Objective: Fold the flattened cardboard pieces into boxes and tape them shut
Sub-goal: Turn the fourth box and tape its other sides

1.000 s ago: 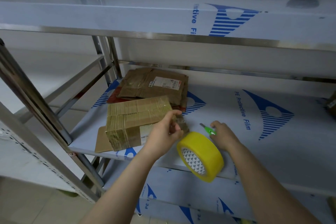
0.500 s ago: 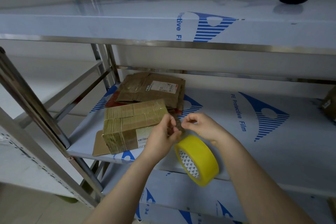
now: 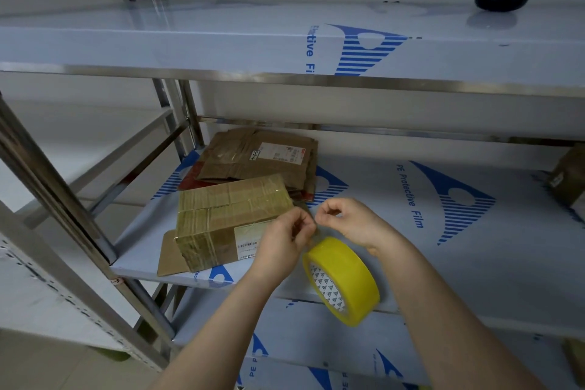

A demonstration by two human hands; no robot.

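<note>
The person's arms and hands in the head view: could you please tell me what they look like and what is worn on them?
The left forearm and right forearm are bare to the frame's edge, with no sleeve showing. The left hand and right hand wear no gloves, and no watch, ring or bracelet shows.

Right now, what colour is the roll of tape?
The tape roll is bright yellow, with little dark triangles on its white inner ring. The head view shows it.
</note>
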